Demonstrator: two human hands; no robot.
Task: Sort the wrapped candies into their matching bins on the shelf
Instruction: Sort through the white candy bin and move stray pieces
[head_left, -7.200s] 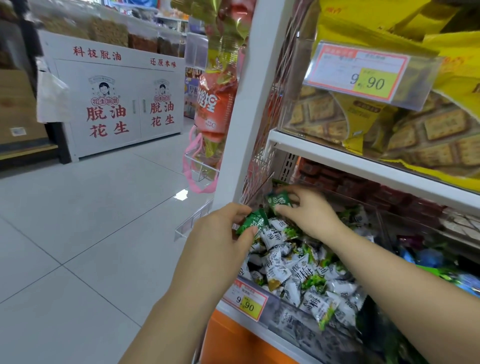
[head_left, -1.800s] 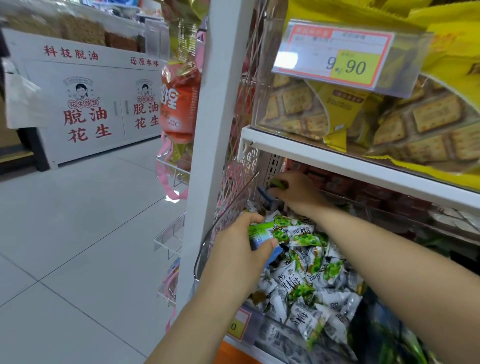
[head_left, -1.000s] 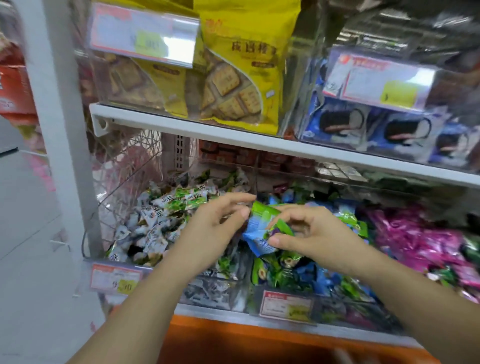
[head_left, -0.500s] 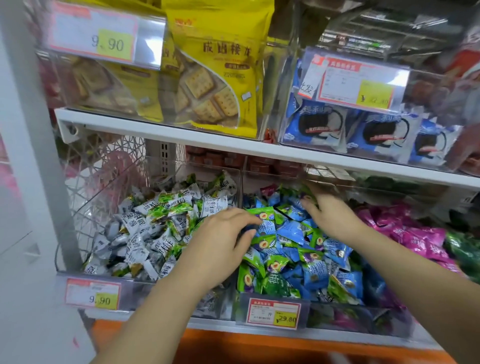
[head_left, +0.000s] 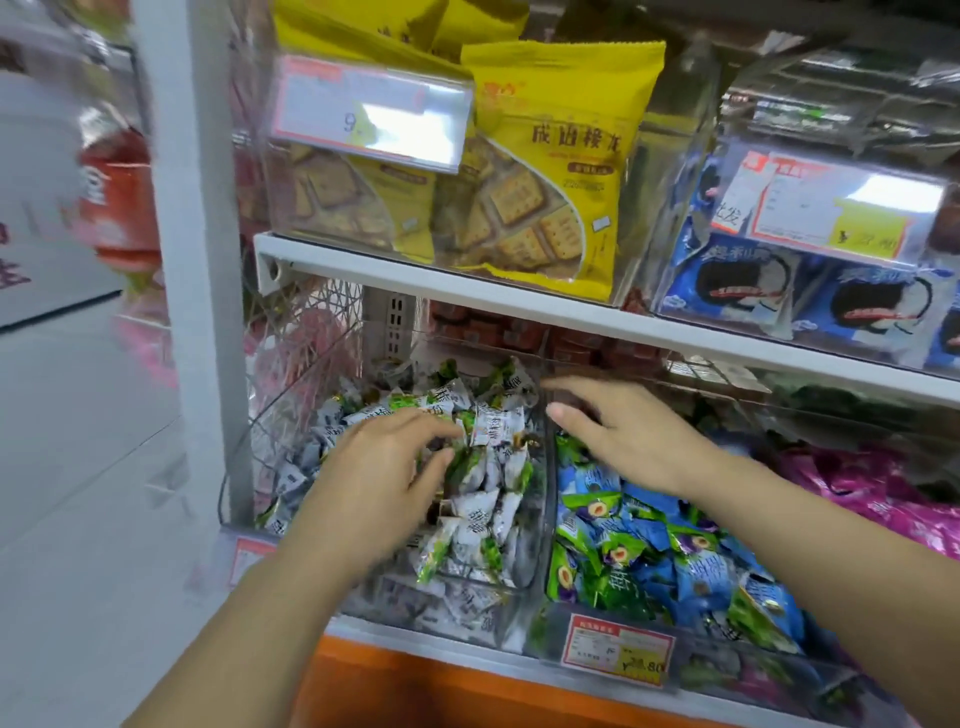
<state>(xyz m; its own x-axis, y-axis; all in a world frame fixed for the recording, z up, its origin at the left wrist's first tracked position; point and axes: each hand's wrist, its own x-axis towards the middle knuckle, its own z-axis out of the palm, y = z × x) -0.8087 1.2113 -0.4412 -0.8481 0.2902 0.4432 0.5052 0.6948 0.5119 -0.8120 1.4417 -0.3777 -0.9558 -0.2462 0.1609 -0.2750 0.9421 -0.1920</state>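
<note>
i count two hands, three bins. left hand (head_left: 379, 467) loose-fingered, resting on white-green candies (head_left: 483, 514) in left bin (head_left: 467, 618). right hand (head_left: 628, 436) flat, fingers straight, empty, over blue-green candies (head_left: 649, 545) in middle bin (head_left: 737, 670).

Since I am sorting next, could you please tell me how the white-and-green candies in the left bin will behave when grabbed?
The white-and-green candies are small, loosely heaped packets, so probably light. Their glossy wrappers look slippery; neighbours may slide when one is lifted. The flat sealed ends seem floppy.
</note>
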